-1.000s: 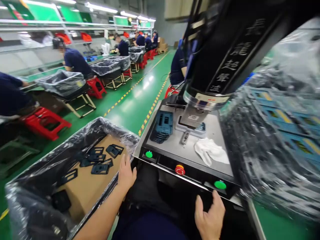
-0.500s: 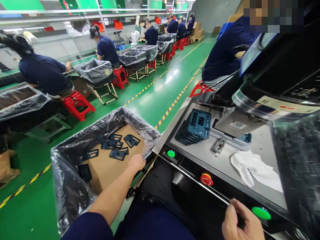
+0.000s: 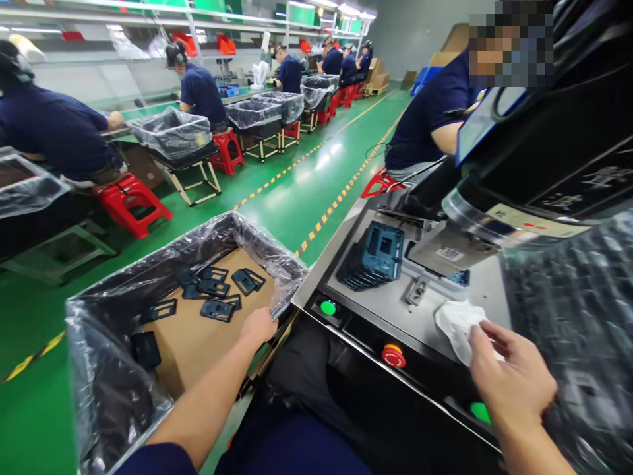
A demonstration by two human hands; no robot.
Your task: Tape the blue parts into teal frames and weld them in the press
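Note:
My left hand (image 3: 260,325) is closed over the near right rim of a black bin (image 3: 116,290) lined with clear plastic. Several dark flat plastic frames (image 3: 217,310) lie on a cardboard sheet (image 3: 188,353) inside it. My right hand (image 3: 514,369) has thumb and fingers on a crumpled white cloth (image 3: 457,323), which rests on the metal machine table and is partly covered by the fingers. Left of the cloth leans a stack of dark blue-green plastic frames (image 3: 378,254). Another such part (image 3: 462,276) sits in a fixture beneath the machine's ultrasonic-style head (image 3: 450,247).
Along the table's front panel are a red stop button (image 3: 393,356) and two green buttons (image 3: 328,307). Clear bubbly plastic sheeting (image 3: 578,316) borders the right side. A co-worker (image 3: 425,125) sits behind the machine; others sit at the bench on the left, beyond red stools (image 3: 131,201).
My right hand has moved from the table's front edge up and forward onto the white cloth. My left hand stays on the bin's rim. The view has shifted slightly.

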